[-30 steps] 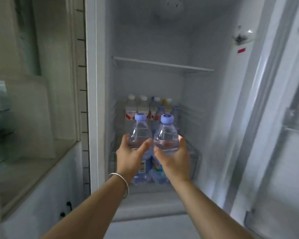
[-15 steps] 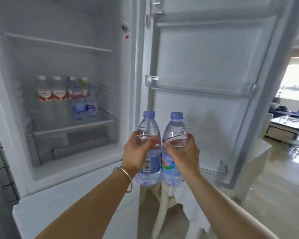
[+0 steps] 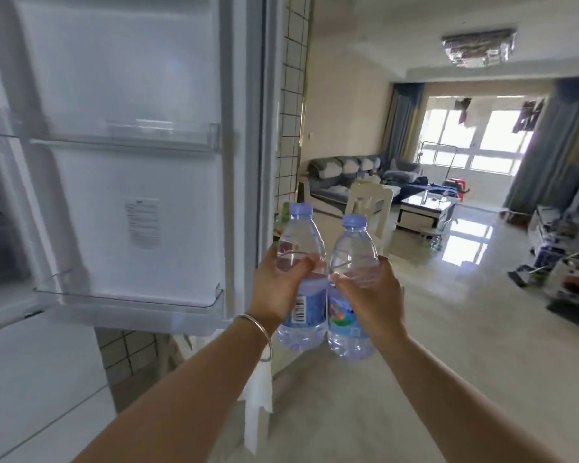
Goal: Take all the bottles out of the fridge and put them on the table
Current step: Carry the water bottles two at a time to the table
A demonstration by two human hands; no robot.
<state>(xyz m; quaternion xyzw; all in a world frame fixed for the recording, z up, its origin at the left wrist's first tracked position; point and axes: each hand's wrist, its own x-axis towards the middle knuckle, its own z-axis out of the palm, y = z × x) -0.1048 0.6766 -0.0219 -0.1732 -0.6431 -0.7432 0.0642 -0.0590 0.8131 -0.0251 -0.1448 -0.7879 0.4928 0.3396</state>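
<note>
Open fridge door [image 3: 124, 155] fills the left half of the view, inner side facing the camera, two clear door shelves on it and a white spec label at mid-height; tiled wall edge just right of it. Living room beyond on the right: glossy floor, grey sofa [image 3: 345, 172], pale chair back [image 3: 370, 203] right behind the bottle caps, low coffee table [image 3: 425, 208] further back, bright window at the far end. Both arms extended at centre frame. Left hand [image 3: 278, 289], silver bangle [image 3: 256, 332] on the wrist, fingers and thumb wrapped round the left water bottle [image 3: 303, 305] at its shoulder. Right hand [image 3: 368, 295] wrapped the same way round the right water bottle [image 3: 346, 325]. Both bottles upright, purple caps, blue labels, side by side and touching, held in the air just right of the door's edge, out of the fridge
</note>
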